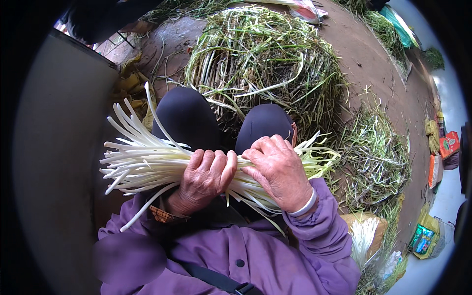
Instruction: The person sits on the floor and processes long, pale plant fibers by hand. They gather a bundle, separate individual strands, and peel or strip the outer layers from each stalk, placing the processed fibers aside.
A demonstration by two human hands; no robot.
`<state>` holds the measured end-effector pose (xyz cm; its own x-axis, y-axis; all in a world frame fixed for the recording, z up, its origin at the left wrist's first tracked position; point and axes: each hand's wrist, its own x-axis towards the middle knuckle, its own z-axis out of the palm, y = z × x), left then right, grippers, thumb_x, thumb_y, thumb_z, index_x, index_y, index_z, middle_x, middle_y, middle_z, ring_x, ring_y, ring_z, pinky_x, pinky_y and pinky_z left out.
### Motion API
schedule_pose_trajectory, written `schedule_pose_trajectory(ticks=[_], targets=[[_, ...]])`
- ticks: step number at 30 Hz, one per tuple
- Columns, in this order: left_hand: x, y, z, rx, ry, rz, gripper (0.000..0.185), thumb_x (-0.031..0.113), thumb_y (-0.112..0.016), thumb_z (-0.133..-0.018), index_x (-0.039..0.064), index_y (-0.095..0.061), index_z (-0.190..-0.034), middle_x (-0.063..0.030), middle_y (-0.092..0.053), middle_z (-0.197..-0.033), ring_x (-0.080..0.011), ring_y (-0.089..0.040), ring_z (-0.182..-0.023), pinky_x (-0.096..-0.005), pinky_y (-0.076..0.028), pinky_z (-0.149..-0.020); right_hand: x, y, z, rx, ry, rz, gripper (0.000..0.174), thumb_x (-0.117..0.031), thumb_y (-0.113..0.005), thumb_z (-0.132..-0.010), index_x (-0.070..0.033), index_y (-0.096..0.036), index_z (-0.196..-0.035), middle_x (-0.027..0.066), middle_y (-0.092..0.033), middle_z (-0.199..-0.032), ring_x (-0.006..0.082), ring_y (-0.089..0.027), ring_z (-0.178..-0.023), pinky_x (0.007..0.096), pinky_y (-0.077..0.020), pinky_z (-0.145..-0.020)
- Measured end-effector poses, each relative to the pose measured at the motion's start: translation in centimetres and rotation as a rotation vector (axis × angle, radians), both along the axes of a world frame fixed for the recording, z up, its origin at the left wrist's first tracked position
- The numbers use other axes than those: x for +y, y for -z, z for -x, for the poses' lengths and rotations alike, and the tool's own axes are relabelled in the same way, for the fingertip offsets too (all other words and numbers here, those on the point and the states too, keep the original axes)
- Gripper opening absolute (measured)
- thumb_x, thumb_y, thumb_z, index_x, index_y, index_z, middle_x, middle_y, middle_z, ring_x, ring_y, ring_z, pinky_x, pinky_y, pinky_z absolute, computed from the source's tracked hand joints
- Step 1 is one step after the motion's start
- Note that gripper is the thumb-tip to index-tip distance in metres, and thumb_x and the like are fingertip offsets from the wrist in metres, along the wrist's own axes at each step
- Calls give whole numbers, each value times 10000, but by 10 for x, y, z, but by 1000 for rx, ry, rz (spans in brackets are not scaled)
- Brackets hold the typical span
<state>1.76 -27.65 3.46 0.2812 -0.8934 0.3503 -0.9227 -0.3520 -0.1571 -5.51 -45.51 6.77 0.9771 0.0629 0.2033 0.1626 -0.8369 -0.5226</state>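
Note:
A thick bundle of long white stalks (147, 162), turning yellow-green at the leafy end, lies across my lap, its white ends to the left. My left hand (208, 177) is wrapped around the middle of the bundle. Just right of it, my right hand (278, 171) rests on the bundle's upper side with thumb and fingertips pinched together at the stalks; what lies between them is hard to make out. The leafy tips (320, 158) fan out beyond my right hand, and a few loose stalks hang down towards my purple jacket.
A big heap of uncleaned green stalks (265, 62) stands beyond my knees. Plant scraps (376, 158) lie on the floor to the right, near another white bunch (363, 236). A grey wall or panel (59, 147) rises at left. Bags (435, 169) stand farther right.

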Motion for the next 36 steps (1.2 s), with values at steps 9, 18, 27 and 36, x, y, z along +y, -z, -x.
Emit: schedule_pose_trajectory(ticks=[9,18,27,36], targets=[[2,1,-3,18,0,22,364,154,-579,-729,21,-552,-1067,-82,-545,-825,-204,-536,-742,-337,-443,-719,-21,19,-21,275,-201,-386,129,-129,-621,-825,-24,-628,-898,107,-598,-788,267,-585,-764,339,-465,-698],[4,1,-3,17,6,21,377,167,-570,-733,27,-548,-1082,-86,-543,-829,-207,-530,-743,-339,-435,-708,-32,12,-42,580,-304,-558,150,-120,-575,-873,12,-613,-932,108,-635,-784,145,-611,-738,291,-477,-694],[4,2,-3,11,6,23,369,175,-565,-728,31,-560,-1068,-85,-543,-826,-207,-532,-742,-339,-433,-706,-38,17,-49,735,-365,-627,171,-141,-577,-875,8,-617,-949,53,-632,-790,102,-572,-761,269,-466,-711],[6,5,-2,-12,4,23,431,193,-561,-741,69,-515,-1151,-93,-546,-876,-215,-525,-743,-352,-437,-718,-36,20,-51,637,-325,-550,225,-212,-579,-829,11,-600,-851,165,-609,-737,306,-606,-719,380,-461,-655]])
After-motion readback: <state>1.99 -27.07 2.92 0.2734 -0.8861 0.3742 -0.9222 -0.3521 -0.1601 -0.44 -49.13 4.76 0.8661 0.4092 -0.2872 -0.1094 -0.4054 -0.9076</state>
